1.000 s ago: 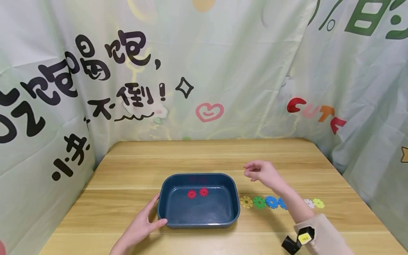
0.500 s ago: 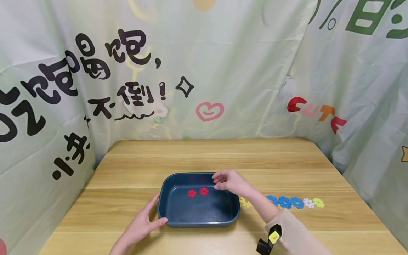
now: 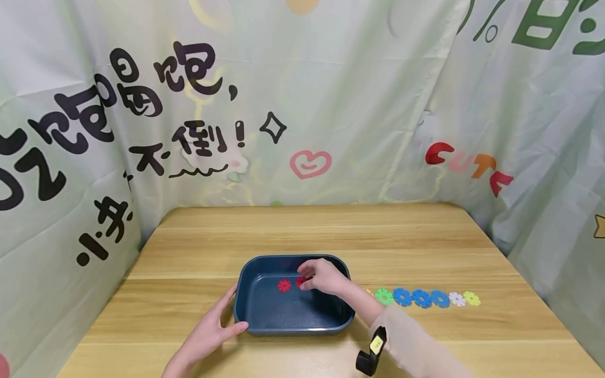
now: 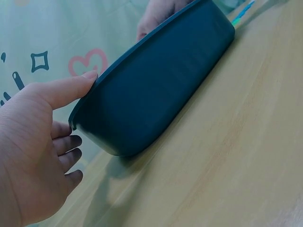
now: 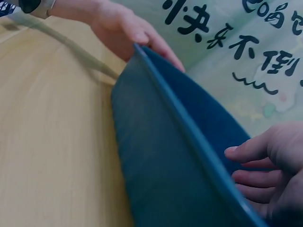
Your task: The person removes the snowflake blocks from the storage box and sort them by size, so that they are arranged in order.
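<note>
A dark blue rectangular tray [image 3: 264, 310] stands on the wooden table. My left hand [image 3: 208, 336] holds its near left corner, the thumb over the rim and the fingers along the outer left side. Inside lie two red flower-shaped discs: a left one [image 3: 284, 285] and a right one [image 3: 300, 282], partly covered by my right hand [image 3: 326, 275]. That hand reaches over the tray's right part, its thumb and fingers loosely bent and apart in the right wrist view. Whether the fingertips touch the right disc is hard to tell.
Right of the tray runs a row of flower discs: a green disc [image 3: 384, 296], several blue discs [image 3: 421, 298], a white disc [image 3: 457, 299] and a light yellow disc [image 3: 471, 298]. A yellow-orange disc beside the tray is mostly behind my forearm. Printed curtains [image 3: 368, 115] enclose the table.
My right hand has moved left and down, from above the table right of the tray to the right red disc inside it. The left hand has stayed at the tray's corner.
</note>
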Action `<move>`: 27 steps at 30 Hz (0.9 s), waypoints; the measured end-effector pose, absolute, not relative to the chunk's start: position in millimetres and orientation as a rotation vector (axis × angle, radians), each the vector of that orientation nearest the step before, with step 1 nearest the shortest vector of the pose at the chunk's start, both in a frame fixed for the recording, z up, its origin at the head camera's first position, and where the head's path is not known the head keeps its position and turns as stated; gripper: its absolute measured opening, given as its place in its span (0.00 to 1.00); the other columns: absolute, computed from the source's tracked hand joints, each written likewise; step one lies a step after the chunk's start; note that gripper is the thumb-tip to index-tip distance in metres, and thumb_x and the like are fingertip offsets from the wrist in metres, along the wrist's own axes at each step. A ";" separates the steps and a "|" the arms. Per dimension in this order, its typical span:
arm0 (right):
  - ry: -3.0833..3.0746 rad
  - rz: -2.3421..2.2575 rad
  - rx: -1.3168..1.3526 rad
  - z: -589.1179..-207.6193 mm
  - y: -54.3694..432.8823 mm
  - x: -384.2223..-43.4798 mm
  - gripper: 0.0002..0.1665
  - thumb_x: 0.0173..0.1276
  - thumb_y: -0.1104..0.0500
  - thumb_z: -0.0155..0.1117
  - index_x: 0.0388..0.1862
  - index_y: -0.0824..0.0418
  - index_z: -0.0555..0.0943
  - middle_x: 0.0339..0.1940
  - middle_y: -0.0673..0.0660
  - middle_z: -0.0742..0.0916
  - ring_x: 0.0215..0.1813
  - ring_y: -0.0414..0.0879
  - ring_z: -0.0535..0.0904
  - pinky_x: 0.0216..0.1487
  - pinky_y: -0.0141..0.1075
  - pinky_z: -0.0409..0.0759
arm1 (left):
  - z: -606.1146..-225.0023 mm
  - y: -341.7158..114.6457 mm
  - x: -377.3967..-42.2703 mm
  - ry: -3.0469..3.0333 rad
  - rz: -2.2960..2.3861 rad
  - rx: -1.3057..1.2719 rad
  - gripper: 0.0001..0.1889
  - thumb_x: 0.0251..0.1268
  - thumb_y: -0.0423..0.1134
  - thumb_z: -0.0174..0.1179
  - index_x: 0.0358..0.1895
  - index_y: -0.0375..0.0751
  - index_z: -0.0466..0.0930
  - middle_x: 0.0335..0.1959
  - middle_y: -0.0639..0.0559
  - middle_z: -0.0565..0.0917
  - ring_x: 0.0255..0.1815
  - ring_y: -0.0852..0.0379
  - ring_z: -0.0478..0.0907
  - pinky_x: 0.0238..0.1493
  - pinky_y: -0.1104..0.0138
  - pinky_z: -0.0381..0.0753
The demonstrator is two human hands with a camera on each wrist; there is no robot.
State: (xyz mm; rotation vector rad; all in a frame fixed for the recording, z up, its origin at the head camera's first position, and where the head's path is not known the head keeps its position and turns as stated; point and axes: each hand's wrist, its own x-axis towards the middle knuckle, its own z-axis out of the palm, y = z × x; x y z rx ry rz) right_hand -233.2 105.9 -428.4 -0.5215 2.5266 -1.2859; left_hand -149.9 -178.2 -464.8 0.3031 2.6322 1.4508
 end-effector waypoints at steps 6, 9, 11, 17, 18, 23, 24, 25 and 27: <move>2.610 -1.164 -0.564 -439.2 101.6 -233.1 0.23 0.50 0.68 0.72 0.47 0.69 0.79 0.43 0.60 0.84 0.47 0.53 0.78 0.50 0.45 0.76 | -465.2 -177.7 -149.2 2.653 1.437 0.316 0.45 0.53 0.47 0.67 0.72 0.42 0.53 0.69 0.35 0.58 0.68 0.33 0.53 0.60 0.36 0.53; 2.667 -1.083 -0.608 -442.9 99.8 -233.4 0.22 0.49 0.69 0.72 0.46 0.68 0.80 0.42 0.60 0.83 0.45 0.53 0.78 0.48 0.45 0.77 | -465.5 -177.7 -149.0 2.656 1.430 0.315 0.45 0.53 0.47 0.67 0.72 0.42 0.53 0.69 0.35 0.58 0.68 0.33 0.53 0.60 0.36 0.54; 2.712 -1.019 -0.660 -444.7 98.3 -233.9 0.21 0.49 0.69 0.72 0.44 0.68 0.81 0.40 0.60 0.83 0.42 0.52 0.77 0.46 0.44 0.77 | -465.3 -177.8 -149.1 2.650 1.435 0.309 0.45 0.53 0.47 0.67 0.72 0.42 0.52 0.70 0.35 0.57 0.68 0.33 0.53 0.60 0.36 0.53; 2.824 -0.826 -0.787 -449.1 94.7 -234.4 0.16 0.48 0.69 0.72 0.39 0.67 0.83 0.33 0.55 0.80 0.35 0.46 0.75 0.39 0.36 0.77 | -462.8 -177.8 -148.8 2.655 1.431 0.295 0.45 0.53 0.47 0.67 0.72 0.41 0.52 0.69 0.35 0.57 0.68 0.33 0.52 0.61 0.36 0.52; 2.823 -0.812 -0.787 -449.0 94.4 -234.1 0.15 0.49 0.69 0.72 0.39 0.67 0.83 0.32 0.55 0.80 0.35 0.45 0.74 0.38 0.35 0.77 | -462.2 -177.7 -148.7 2.658 1.428 0.295 0.45 0.53 0.47 0.67 0.72 0.41 0.52 0.69 0.35 0.57 0.68 0.34 0.52 0.61 0.36 0.52; 2.780 -0.794 -0.757 -447.2 93.8 -233.2 0.14 0.50 0.69 0.71 0.38 0.67 0.83 0.31 0.53 0.79 0.36 0.44 0.72 0.38 0.34 0.76 | -459.9 -177.3 -148.3 2.672 1.411 0.294 0.45 0.53 0.47 0.67 0.72 0.40 0.53 0.69 0.34 0.58 0.68 0.33 0.53 0.61 0.36 0.53; 2.770 -0.798 -0.750 -447.1 93.7 -233.1 0.13 0.50 0.69 0.71 0.37 0.66 0.83 0.30 0.53 0.79 0.36 0.44 0.71 0.38 0.34 0.76 | -459.7 -177.2 -148.2 2.672 1.411 0.292 0.45 0.53 0.47 0.67 0.72 0.40 0.53 0.69 0.34 0.58 0.68 0.33 0.53 0.61 0.37 0.53; 2.760 -0.802 -0.744 -447.0 93.7 -233.1 0.13 0.50 0.69 0.71 0.37 0.66 0.83 0.30 0.53 0.79 0.35 0.44 0.71 0.38 0.34 0.76 | -459.6 -177.0 -148.3 2.672 1.410 0.294 0.44 0.53 0.47 0.67 0.72 0.40 0.53 0.69 0.34 0.58 0.68 0.33 0.53 0.60 0.36 0.53; 2.739 -0.819 -0.725 -447.0 93.5 -233.0 0.13 0.49 0.69 0.71 0.35 0.65 0.82 0.29 0.52 0.78 0.35 0.44 0.70 0.36 0.34 0.75 | -459.8 -176.7 -148.4 2.667 1.413 0.290 0.45 0.53 0.47 0.67 0.72 0.40 0.53 0.69 0.34 0.58 0.68 0.33 0.53 0.61 0.37 0.53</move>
